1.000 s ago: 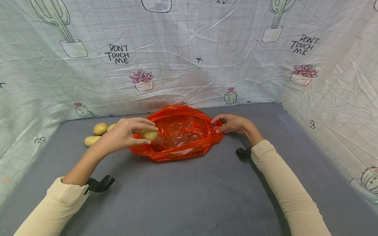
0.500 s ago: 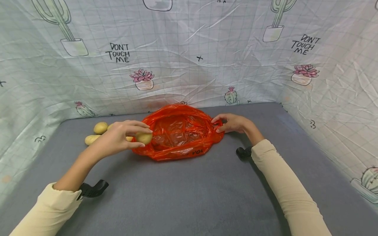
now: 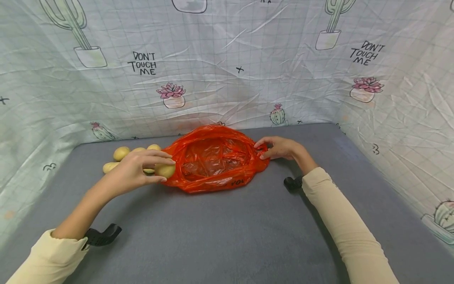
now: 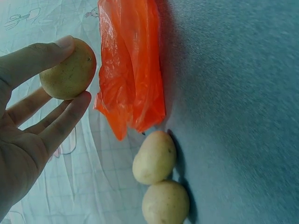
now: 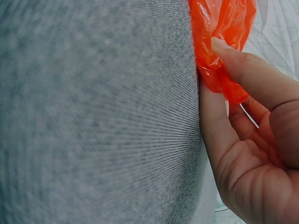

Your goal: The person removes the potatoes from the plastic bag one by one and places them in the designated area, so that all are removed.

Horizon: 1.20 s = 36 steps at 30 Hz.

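A potato [image 3: 166, 170] is pinched between the thumb and fingers of my left hand [image 3: 133, 169], raised at the left end of a red plastic bag [image 3: 198, 186]. In the left wrist view the held potato [image 4: 70, 72] shows between thumb and fingertips, above the table. The bag lies on its base with its mouth spread wide, and no potato can be made out inside. My right hand [image 3: 283, 150] grips the bag's bunched right end; the right wrist view shows thumb and fingers pinching the crumpled plastic [image 5: 217, 28].
Several loose potatoes [image 3: 121, 153] lie on the grey table [image 3: 227, 236] left of the bag, partly behind my left hand. A white cloth [image 3: 227, 94] printed with cacti hangs behind the table and along its sides.
My left hand has drawn left with the potato, from over the bag's mouth to its left end, uncovering more loose potatoes. My right hand keeps its grip in place.
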Available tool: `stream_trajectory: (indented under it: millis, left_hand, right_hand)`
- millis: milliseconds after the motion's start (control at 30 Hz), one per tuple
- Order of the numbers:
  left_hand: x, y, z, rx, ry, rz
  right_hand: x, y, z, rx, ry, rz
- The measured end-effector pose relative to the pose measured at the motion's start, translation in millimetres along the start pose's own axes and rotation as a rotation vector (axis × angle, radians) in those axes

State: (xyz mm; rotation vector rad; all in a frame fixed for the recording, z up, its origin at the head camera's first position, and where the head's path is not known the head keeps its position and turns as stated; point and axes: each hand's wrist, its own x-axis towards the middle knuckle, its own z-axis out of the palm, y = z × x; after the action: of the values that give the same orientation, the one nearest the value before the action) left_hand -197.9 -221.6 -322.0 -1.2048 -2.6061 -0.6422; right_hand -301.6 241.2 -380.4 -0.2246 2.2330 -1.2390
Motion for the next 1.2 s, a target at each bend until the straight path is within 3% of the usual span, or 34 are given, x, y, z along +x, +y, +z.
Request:
stream_trajectory:
  millis: [667,1200]
  left_hand:
    - [-46.5,-4.1,-17.5,0.131,0.083,-0.048]
    - [-79.3,-14.4,-24.3,0.133,0.163,-0.052]
  right_hand:
    - [-1.6,-2,2,-0.035,-0.002,-0.004]
    - [-2.4,-3,3,-0.008,-0.02,-0.02]
